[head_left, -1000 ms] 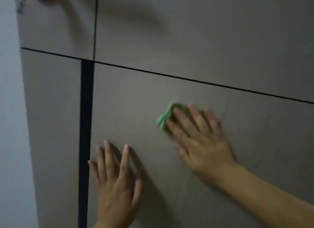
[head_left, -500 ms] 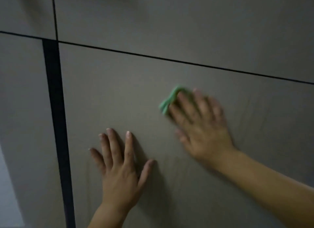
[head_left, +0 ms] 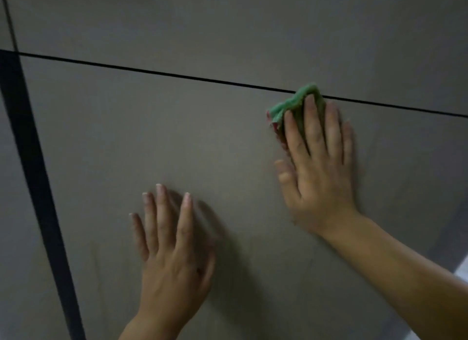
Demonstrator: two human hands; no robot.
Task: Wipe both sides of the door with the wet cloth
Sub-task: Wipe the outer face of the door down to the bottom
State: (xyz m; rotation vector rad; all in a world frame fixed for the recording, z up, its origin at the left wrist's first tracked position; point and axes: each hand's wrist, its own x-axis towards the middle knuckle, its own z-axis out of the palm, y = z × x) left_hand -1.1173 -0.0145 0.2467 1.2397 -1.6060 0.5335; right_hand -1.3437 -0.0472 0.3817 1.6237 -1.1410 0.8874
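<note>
Cloth (head_left: 291, 104) risen to seam (head_left: 177, 74) under right hand (head_left: 319, 180), left hand (head_left: 173, 253) flat on door (head_left: 121, 137)

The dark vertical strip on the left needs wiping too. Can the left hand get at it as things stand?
Probably yes: the left hand lies flat on the door with only bare panel between it and the dark strip. The green cloth, though, is under the right hand.
</note>
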